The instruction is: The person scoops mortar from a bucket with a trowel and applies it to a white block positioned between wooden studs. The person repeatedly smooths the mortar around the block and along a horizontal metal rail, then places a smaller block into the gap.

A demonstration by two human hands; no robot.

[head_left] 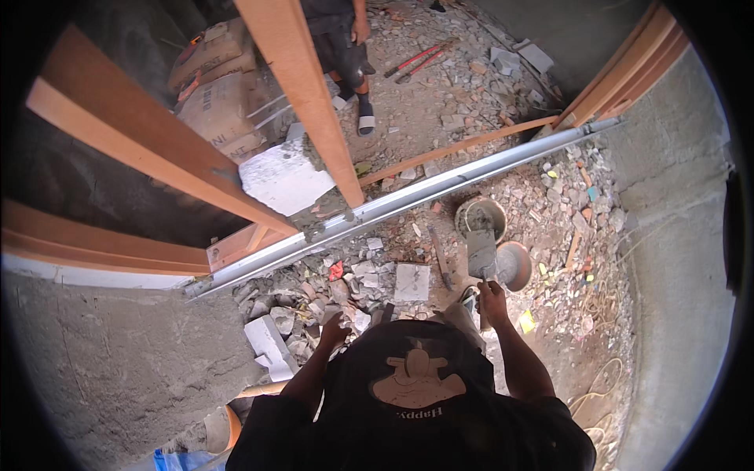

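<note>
My right hand (492,299) is closed round the handle of a trowel. The trowel's flat grey blade (481,253) points away from me, over the near edge of a bucket of wet mortar (468,212). Beside the blade, a reddish bucket (525,271) has grey contents. My left hand (334,333) hangs low over the rubble, fingers loosely bent and apart, with nothing visible in it. A square grey block (412,282) lies on the ground between my hands, and a long narrow tool (439,255) is right of it.
A metal rail (408,200) crosses ahead, with wooden posts (310,102) rising near it. Behind it are a mortar-smeared white block (287,179), stacked sacks (224,110), a standing person (338,39) and red-handled cutters (420,61). Broken rubble (310,302) covers the ground; a concrete wall (675,235) stands right.
</note>
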